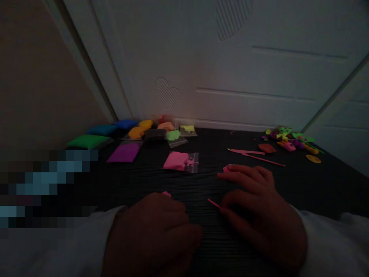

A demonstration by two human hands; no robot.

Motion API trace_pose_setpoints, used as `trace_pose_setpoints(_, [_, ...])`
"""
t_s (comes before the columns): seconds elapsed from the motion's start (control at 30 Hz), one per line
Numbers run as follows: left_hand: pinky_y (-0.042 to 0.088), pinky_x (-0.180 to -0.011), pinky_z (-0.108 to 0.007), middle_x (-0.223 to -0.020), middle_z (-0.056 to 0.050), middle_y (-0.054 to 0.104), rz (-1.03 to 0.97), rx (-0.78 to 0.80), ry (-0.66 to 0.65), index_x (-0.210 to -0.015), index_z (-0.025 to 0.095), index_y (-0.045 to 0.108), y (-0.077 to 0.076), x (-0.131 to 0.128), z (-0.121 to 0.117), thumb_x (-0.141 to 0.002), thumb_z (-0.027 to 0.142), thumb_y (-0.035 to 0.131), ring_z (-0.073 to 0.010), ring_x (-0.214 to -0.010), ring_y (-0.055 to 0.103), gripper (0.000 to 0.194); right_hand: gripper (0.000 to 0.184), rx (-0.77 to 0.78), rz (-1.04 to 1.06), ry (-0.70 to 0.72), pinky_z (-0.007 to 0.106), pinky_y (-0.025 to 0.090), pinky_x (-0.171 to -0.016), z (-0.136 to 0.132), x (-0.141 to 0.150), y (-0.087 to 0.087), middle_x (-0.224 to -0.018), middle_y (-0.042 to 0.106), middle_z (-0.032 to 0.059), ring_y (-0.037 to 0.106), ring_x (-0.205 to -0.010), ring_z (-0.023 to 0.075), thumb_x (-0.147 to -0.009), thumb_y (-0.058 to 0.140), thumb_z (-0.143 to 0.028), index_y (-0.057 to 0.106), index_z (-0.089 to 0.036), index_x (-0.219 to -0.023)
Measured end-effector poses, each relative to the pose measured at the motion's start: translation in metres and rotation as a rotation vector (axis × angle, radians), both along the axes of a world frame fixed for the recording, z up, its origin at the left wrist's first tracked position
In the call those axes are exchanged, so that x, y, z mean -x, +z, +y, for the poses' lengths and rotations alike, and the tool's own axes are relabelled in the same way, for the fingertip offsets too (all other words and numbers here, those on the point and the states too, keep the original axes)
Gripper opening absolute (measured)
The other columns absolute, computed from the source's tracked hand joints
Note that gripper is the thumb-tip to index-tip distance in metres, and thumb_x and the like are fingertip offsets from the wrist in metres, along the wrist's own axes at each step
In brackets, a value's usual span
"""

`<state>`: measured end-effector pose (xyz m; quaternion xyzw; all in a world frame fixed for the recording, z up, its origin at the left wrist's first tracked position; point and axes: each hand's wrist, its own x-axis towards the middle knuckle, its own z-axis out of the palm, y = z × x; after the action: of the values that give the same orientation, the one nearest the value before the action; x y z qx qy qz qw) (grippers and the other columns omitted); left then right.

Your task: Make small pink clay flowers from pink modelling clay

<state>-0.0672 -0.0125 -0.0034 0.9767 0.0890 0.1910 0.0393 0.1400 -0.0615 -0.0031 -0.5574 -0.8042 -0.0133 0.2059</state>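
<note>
My left hand (152, 234) is curled into a fist low over the dark table. A small bit of pink modelling clay (166, 194) peeks out behind its knuckles; whether the fist holds it is hidden. Between thumb and forefinger, my right hand (259, 211) pinches a thin pink modelling stick (213, 202), whose tip points left. Its other fingers stretch over another pink clay piece (227, 168), partly covered by them. Farther back, between the hands, lies a clear bag of pink clay (175, 161).
Bags of purple clay (124, 152), green clay (89, 141) and several other colours lie at the back left. Pink modelling tools (253, 153) and a reddish lump (267, 148) are beyond my right hand. Colourful small pieces (288, 140) pile up at far right, before a white panel (230, 104).
</note>
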Motion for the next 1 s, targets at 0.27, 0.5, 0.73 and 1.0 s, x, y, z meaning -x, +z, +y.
trace_pose_setpoints(0.27, [0.037,-0.054,-0.027,-0.059,0.002,0.056,0.017,0.012,-0.013,-0.081,0.018,0.054,-0.002,0.003,0.002,-0.075,0.015,0.043,-0.0118,-0.053,0.048,0.012,0.014,-0.097,0.011,0.042,0.042,0.029,-0.083,-0.012,0.003,-0.003,-0.11,0.055,-0.0024,0.04,-0.108,0.0222,-0.069,0.053,-0.037,0.059,-0.026,-0.075])
trace_pose_setpoints(0.5, [0.038,-0.052,-0.028,-0.057,0.002,0.057,-0.028,0.036,0.011,-0.08,0.019,0.055,-0.004,0.004,0.001,-0.075,0.014,0.041,-0.0122,-0.05,0.048,0.016,0.037,-0.226,-0.374,0.219,0.046,0.028,-0.085,-0.008,-0.004,-0.017,-0.128,0.038,0.0038,0.04,-0.112,0.0235,-0.08,0.04,-0.042,0.042,-0.036,-0.116])
trace_pose_setpoints(0.73, [0.035,-0.048,-0.027,-0.057,0.002,0.056,-0.034,0.037,-0.045,-0.079,0.018,0.055,-0.002,0.002,0.003,-0.075,0.016,0.042,-0.0121,-0.05,0.046,0.013,0.064,-0.185,-0.348,0.174,0.052,0.027,-0.085,-0.009,-0.008,-0.014,-0.13,0.035,0.0081,0.037,-0.113,0.0289,-0.066,0.031,-0.07,0.047,-0.031,-0.113])
trace_pose_setpoints(1.0, [0.037,-0.05,-0.026,-0.048,0.004,0.052,-0.139,-0.022,-0.08,-0.077,0.019,0.054,-0.004,0.005,0.0,-0.078,0.019,0.043,-0.0098,-0.045,0.046,0.012,0.068,-0.158,-0.394,0.18,0.055,0.03,-0.08,-0.009,-0.009,-0.011,-0.129,0.036,0.0123,0.036,-0.113,0.0325,-0.066,0.029,-0.071,0.045,-0.03,-0.117])
